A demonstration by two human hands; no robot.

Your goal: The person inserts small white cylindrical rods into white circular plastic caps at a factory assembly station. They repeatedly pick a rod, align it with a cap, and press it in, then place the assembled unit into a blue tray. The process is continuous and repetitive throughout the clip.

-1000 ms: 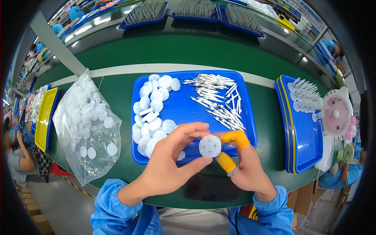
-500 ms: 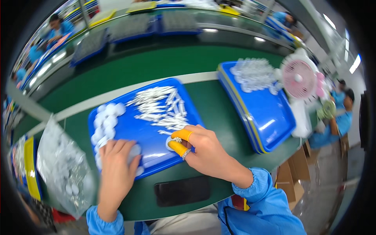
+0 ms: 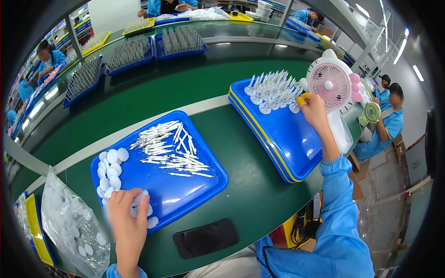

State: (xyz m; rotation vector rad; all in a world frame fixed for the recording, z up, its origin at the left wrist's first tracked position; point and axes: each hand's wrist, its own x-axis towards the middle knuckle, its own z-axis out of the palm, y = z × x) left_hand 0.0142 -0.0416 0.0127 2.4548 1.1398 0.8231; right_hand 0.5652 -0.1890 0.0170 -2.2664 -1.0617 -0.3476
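Note:
My right hand (image 3: 314,112), orange finger cots on two fingers, reaches over the upper blue tray (image 3: 303,155). It pinches a small stick-and-disc piece (image 3: 295,107) at the right end of a cluster of upright white sticks on round bases (image 3: 273,92). My left hand (image 3: 126,224) rests at the near left corner of the other blue tray (image 3: 185,199), its thumb and fingers curled round a white disc (image 3: 137,199) among several others. A pile of loose white sticks (image 3: 169,148) lies in that tray.
A black phone (image 3: 206,238) lies near the table edge. A clear bag of discs (image 3: 74,227) sits at left, beside a yellow tray (image 3: 38,227). A pink and white fan (image 3: 330,83) stands behind the stacked trays. Across the green belt (image 3: 185,74) are more filled blue trays (image 3: 181,44).
My right hand has gone from the stick tray to the stacked trays on the right, carrying its piece there. My left hand stays among the discs. The view has shifted.

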